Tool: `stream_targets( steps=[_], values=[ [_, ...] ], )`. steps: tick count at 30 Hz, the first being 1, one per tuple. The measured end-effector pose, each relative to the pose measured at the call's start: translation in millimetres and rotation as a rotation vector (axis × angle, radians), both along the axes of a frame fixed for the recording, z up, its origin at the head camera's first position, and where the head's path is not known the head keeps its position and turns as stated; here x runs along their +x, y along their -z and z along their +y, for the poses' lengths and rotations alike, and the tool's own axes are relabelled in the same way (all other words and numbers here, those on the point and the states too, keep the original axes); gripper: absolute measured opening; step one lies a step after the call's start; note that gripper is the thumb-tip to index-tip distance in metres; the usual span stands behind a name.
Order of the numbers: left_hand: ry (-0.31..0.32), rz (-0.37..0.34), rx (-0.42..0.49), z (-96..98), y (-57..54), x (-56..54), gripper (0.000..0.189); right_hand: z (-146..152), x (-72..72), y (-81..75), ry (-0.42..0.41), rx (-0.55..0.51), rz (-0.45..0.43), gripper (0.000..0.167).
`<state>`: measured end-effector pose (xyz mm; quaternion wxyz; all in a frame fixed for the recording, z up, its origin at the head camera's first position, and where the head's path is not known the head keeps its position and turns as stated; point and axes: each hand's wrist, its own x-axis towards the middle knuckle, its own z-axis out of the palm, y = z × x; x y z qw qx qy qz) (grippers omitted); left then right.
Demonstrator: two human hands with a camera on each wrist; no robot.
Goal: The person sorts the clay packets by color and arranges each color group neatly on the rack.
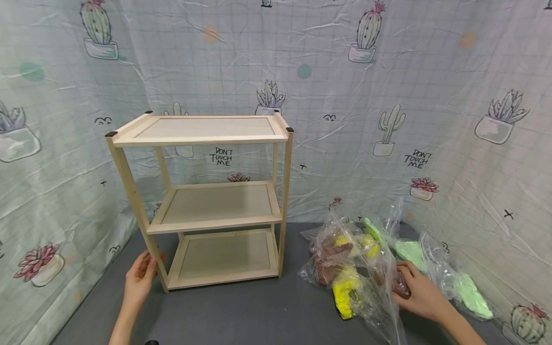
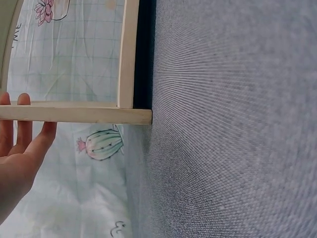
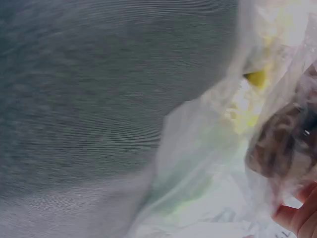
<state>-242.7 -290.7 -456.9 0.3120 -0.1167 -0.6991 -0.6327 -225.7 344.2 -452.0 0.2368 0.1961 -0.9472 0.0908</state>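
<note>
Pale wood makes up the three-tier rack (image 1: 220, 203) standing upright on the left of the grey counter (image 1: 258, 316), with dark caps (image 1: 111, 134) at the tops of its posts. From my remote seat, I see the left hand (image 1: 140, 275) low on the near left leg (image 1: 132, 191), gripping it just above the counter. In the left wrist view two fingertips show past one side of the leg while another digit lies against the opposite side.

Over on the right, I have the right hand (image 1: 418, 294) with its fingers curled round a brown bundle (image 1: 402, 286) in clear plastic; the right wrist view catches only part of that hand at its edge. To the left of the hand, clear plastic bags (image 1: 334, 223) lie in a loose heap, with more brown and yellow showing through. A bright yellow piece (image 1: 343, 297) sits on the near side of this heap. Pale green bundles (image 1: 471, 292) lie farther back and to the right of the hand. The heap is apart from the rack, with bare counter between them.

Behind everything I see a creased, grid-patterned sheet (image 1: 327, 158) printed with potted cacti and the words "Don't touch me".
</note>
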Motion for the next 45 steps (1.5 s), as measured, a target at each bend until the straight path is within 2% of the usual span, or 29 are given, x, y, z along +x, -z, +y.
stream_targets(
  steps=[5, 9, 14, 19, 26, 34, 42, 45],
  values=[
    [0.018, 0.015, 0.027, 0.2, -0.9, 0.7, 0.029, -7.4, -0.5, -15.9, -0.079, -0.087, 0.069, 0.055],
    [0.035, 0.019, 0.030, 1.0, -2.3, 1.0, 0.030, -16.7, -1.5, -27.5, -0.111, -0.143, 0.104, 0.060],
    [0.010, -0.008, -0.007, 1.4, -2.7, 2.3, 0.031, -27.2, -3.8, -40.9, -0.142, -0.109, 0.215, 0.062],
    [-0.011, -0.036, -0.015, 1.3, -1.7, 2.2, 0.030, -35.3, -11.5, -60.9, -0.216, -0.076, 0.362, 0.049],
    [0.002, 0.001, 0.000, 1.2, -0.3, -2.9, 0.029, -51.8, -20.8, -112.0, -0.267, -0.020, 0.478, 0.054],
    [0.035, 0.012, -0.023, -2.3, -1.1, -5.0, 0.027, -73.8, -29.8, -174.5, -0.293, 0.041, 0.620, 0.050],
    [0.119, -0.028, -0.028, -8.7, -4.3, -1.8, 0.029, -90.9, -39.1, -229.4, -0.283, 0.042, 0.671, 0.046],
    [0.124, -0.085, -0.051, -11.3, -6.5, -0.9, 0.032, -99.5, -39.7, -249.3, -0.276, -0.004, 0.666, 0.041]
  ],
)
